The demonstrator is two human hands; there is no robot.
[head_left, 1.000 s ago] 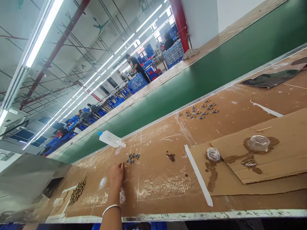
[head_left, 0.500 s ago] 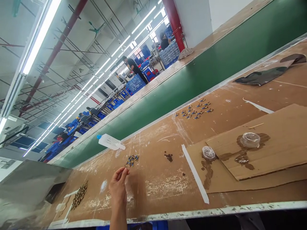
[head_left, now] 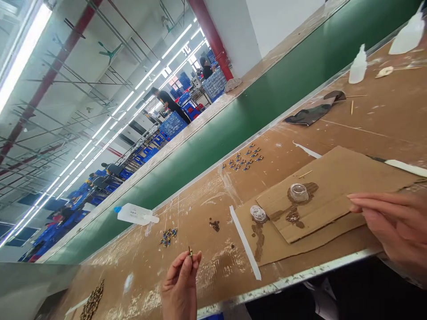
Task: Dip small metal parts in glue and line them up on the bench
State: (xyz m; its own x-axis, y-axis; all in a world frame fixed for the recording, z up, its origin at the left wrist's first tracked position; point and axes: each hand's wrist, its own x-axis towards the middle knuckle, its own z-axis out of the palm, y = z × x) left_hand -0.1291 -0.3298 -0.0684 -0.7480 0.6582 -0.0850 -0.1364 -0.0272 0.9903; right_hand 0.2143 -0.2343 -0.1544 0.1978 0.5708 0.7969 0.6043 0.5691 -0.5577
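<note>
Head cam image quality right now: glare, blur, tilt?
Head view: nearest ceiling light blown out; glare streaks on the brown tabletop around the left hand; whole scene tilted; right hand looks slightly soft; small part in the left fingertips too small to read clearly.

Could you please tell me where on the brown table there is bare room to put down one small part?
Bare, though scuffed, table lies between the brown rings and the spread blue-and-gold pieces, and another bare patch between the camouflage cloth and the cardboard. The cardboard itself is crowded, with two clear containers and dark stains.
</note>
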